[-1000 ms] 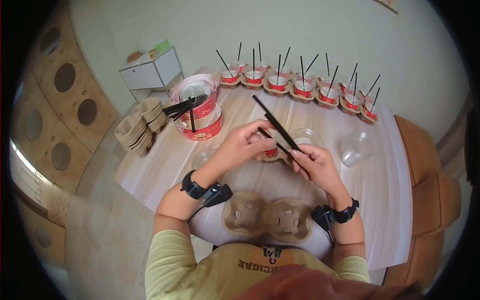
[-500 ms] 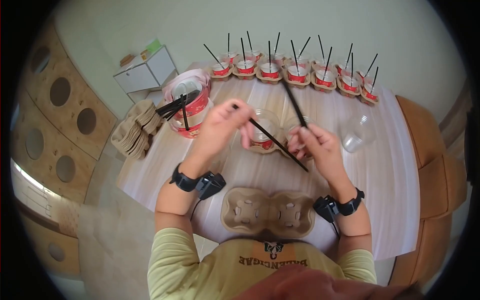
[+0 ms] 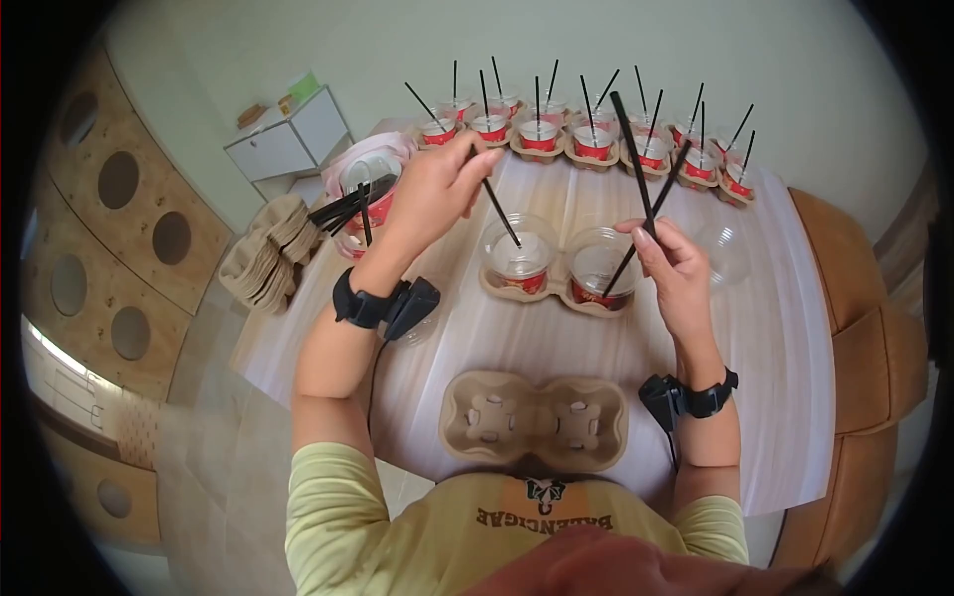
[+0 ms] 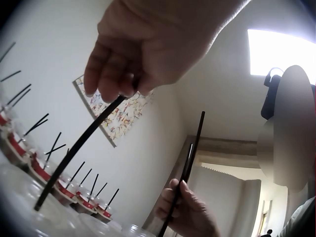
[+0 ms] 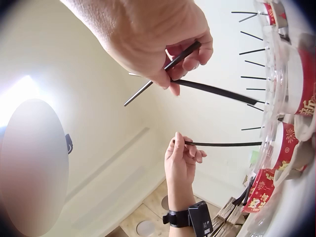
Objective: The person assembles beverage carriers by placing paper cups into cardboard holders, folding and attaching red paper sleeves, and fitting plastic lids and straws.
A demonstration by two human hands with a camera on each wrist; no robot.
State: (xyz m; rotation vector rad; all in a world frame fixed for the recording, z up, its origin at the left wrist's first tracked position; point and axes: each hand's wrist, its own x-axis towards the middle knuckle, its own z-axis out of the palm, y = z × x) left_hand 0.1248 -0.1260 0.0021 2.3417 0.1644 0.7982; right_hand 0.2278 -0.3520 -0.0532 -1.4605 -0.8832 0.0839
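Note:
My left hand (image 3: 442,194) pinches a black straw (image 3: 502,213) near its top, its lower end slanting down over the left clear cup (image 3: 519,238). In my right hand (image 3: 680,283) are two black straws (image 3: 630,147), gripped between thumb and fingers and crossing each other. One of them slants down at the right clear cup (image 3: 600,260). Both cups have red printed bands and sit side by side in a brown pulp carrier (image 3: 529,295). From the right wrist view, the left straw (image 5: 227,144) reaches toward the cups.
Nearest the body lies an empty two-cup carrier (image 3: 537,422). Cups with straws in carriers (image 3: 593,159) line the far edge. At left stand stacked carriers (image 3: 266,260) and a red tub (image 3: 372,213) with a bundle of straws (image 3: 343,211). A clear cup (image 3: 725,248) lies at right.
The hands were together over the straws. The left hand has drawn one straw away to the left and brought it upright-slanted over the left cup. The right hand has moved right.

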